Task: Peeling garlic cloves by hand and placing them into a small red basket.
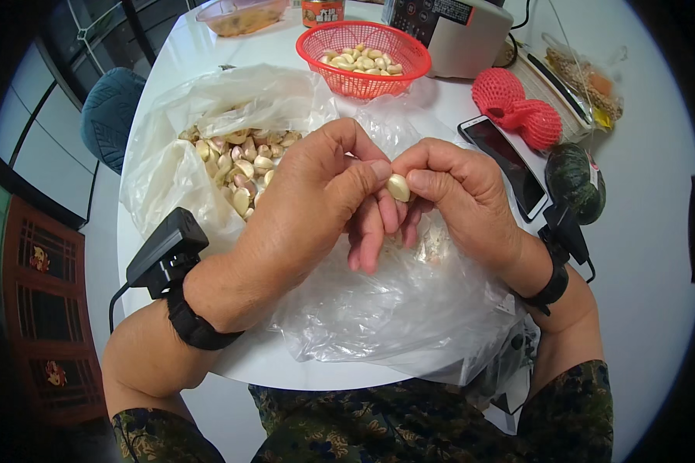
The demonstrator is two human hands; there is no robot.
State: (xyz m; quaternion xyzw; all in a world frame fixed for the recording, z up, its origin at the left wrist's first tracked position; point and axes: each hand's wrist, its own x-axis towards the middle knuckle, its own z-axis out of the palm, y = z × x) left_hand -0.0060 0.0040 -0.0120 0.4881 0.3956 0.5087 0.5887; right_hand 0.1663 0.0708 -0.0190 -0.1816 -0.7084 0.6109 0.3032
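A pale garlic clove (398, 188) is pinched between the fingertips of my left hand (324, 197) and my right hand (466, 188). Below it, bits of papery garlic skin (433, 243) lie on a clear plastic bag (382, 318) spread over the table. To the left of my left hand, many unpeeled garlic cloves (244, 168) fill an open whitish plastic bag (168, 173). Beyond my hands, a red plastic colander (364, 87) contains peeled cloves (362, 60).
On the right of the white table (240, 370) lie a smartphone (507, 159), red foam fruit nets (515, 110) and a dark green squash (576, 182). At the back stand a kitchen appliance (469, 43), a tin can (322, 11) and a plastic food container (243, 17).
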